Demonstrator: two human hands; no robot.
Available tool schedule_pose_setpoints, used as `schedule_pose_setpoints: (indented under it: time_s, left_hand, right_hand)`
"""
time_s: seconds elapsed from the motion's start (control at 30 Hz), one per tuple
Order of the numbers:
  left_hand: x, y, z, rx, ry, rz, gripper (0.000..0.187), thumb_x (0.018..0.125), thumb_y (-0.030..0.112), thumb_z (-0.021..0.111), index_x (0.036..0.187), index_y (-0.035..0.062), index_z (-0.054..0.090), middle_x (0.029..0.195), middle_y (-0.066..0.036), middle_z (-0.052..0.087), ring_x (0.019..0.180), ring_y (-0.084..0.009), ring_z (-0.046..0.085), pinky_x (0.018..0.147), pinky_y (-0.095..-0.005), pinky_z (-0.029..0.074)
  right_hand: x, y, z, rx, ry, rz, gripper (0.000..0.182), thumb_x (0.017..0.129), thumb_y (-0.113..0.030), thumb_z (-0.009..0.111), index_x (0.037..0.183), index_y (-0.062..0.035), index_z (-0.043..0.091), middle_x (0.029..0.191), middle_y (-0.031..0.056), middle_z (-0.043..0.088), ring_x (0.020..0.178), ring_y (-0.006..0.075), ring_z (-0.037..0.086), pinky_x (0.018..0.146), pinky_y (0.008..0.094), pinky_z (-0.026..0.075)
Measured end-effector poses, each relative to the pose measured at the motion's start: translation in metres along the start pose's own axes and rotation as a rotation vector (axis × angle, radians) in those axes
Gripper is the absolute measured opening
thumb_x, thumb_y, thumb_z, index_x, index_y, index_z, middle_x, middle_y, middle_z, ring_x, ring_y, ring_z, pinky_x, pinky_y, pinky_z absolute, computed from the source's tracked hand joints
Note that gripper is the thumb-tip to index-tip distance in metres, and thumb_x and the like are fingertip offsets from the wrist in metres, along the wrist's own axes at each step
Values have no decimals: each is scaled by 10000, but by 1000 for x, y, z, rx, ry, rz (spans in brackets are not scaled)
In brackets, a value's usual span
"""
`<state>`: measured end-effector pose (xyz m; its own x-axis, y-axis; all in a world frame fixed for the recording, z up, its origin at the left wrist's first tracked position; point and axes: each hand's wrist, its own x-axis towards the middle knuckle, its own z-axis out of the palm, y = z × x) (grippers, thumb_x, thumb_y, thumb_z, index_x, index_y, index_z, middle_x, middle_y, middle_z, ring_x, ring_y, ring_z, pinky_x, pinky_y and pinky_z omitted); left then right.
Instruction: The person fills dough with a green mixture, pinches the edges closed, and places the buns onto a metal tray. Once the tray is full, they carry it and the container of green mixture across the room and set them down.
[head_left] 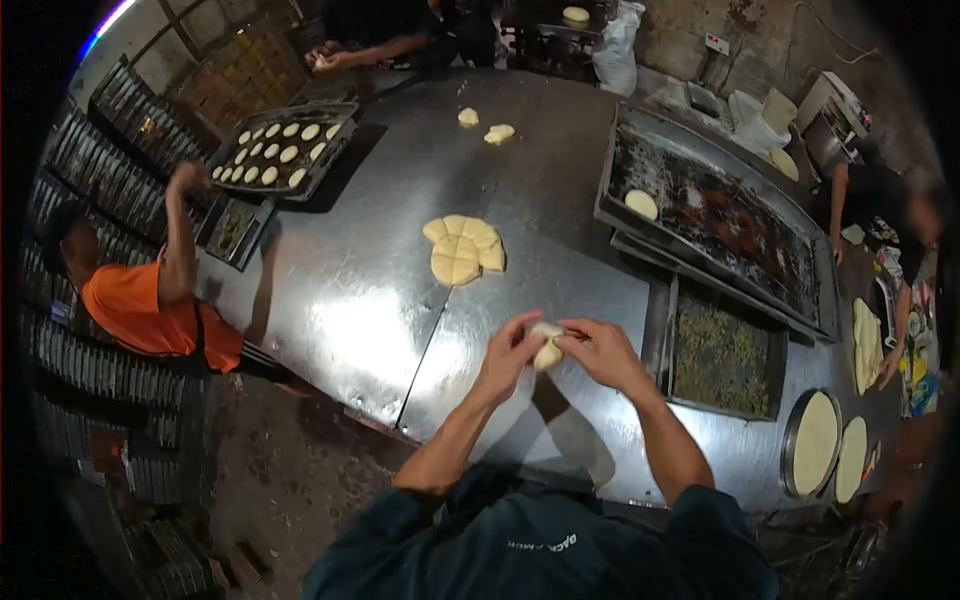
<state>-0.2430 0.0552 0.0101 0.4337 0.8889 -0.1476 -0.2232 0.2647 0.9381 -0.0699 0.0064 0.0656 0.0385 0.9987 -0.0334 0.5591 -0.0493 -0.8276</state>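
Note:
Between my two hands, above the near part of the metal table (pixel 340 300), is a small piece of dough (pixel 548 355). My left hand (pixel 513 350) grips it from the left with bent fingers and thumb. From the other side my right hand (pixel 598 350) pinches it with thumb and fingers. Part of the dough is covered by the fingers. Farther forward lies a round of dough scored into wedges (pixel 462 252), with some portions pulled apart at its edge. Two loose dough lumps (pixel 499 133) rest toward the far end.
A large tray (pixel 735 185) holding one dough round (pixel 641 205) sits at right, above a tray of green bits (pixel 725 350). Dough discs (pixel 812 445) lie lower right. At left, a person in orange (pixel 150 305) stands by a tray of dough rounds (pixel 325 165). Others work far back and right.

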Motion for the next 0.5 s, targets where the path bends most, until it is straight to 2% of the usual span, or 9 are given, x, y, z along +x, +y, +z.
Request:
schedule_pose_setpoints:
  time_s: [0.03, 0.1, 0.13, 0.2, 0.23, 0.3, 0.37, 0.43, 0.5]
  left_hand:
    - [6, -2, 4, 62, 30, 80, 189, 921, 169, 548, 1022, 21, 609, 848, -39, 619, 749, -107, 570, 625, -259, 472]
    - [0, 21, 28, 270, 128, 184, 170, 928, 174, 536, 940, 16, 597, 771, -44, 607, 694, -106, 561, 586, -273, 459]
    - [-3, 28, 40, 479, 235, 333, 194, 934, 179, 524, 859, 11, 586, 694, -49, 596, 639, -105, 551, 547, -286, 445]
    - [-6, 7, 54, 464, 207, 486, 226, 940, 184, 513, 800, 11, 556, 640, -51, 561, 601, -104, 532, 517, -296, 428]
    - [-12, -5, 65, 443, 220, 646, 272, 946, 189, 501, 740, 12, 526, 587, -54, 526, 562, -103, 514, 488, -306, 412]
    - [-30, 3, 66, 321, 79, 418, 286, 950, 201, 502, 715, 40, 517, 579, -3, 480, 547, -87, 470, 472, -289, 395]
    - [-38, 3, 56, 159, -31, 176, 262, 959, 226, 479, 808, 37, 579, 667, 24, 524, 597, -72, 486, 552, -229, 419]
    - [-29, -20, 50, -2, -68, 101, 249, 951, 228, 517, 764, 68, 559, 665, 48, 463, 594, -43, 429, 523, -228, 379]
    - [-28, -25, 58, -224, -45, -20, 207, 945, 213, 529, 896, 31, 613, 722, 37, 485, 633, -42, 443, 573, -211, 395]
  right_hand:
    - [-7, -5, 16, 0, 0, 23, 282, 859, -220, 604, 1029, 2, 637, 958, 173, 663, 860, 259, 653, 758, 337, 501]
    - [-21, -19, 50, 384, 495, 7, 258, 854, -223, 624, 943, 19, 631, 873, 145, 667, 784, 191, 638, 708, 302, 492]
    - [-26, -31, 61, 372, 529, 38, 258, 854, -223, 624, 943, 19, 631, 873, 145, 667, 784, 191, 638, 708, 302, 492]
    - [-33, -52, 69, 402, 938, 54, 283, 872, -244, 618, 793, 28, 601, 694, 66, 612, 638, 111, 555, 586, 264, 448]
    - [-38, -46, 64, 373, 1002, 95, 283, 872, -244, 618, 793, 28, 601, 694, 66, 612, 638, 111, 555, 586, 264, 448]
    - [-49, -27, 43, 834, 782, 219, 366, 889, -279, 606, 682, 18, 553, 598, 6, 510, 577, 64, 451, 498, 261, 377]
    - [-67, -27, 24, 610, 811, 225, 396, 897, -297, 596, 634, -2, 558, 563, -32, 444, 571, 31, 389, 454, 247, 325]
    - [-80, -10, 22, 550, 804, 275, 287, 885, -250, 597, 718, -17, 594, 614, -6, 525, 587, 78, 484, 513, 286, 390]
    - [-86, 9, 31, -511, 742, -144, 153, 838, -182, 612, 866, -32, 617, 821, 81, 617, 778, 206, 591, 665, 349, 450]
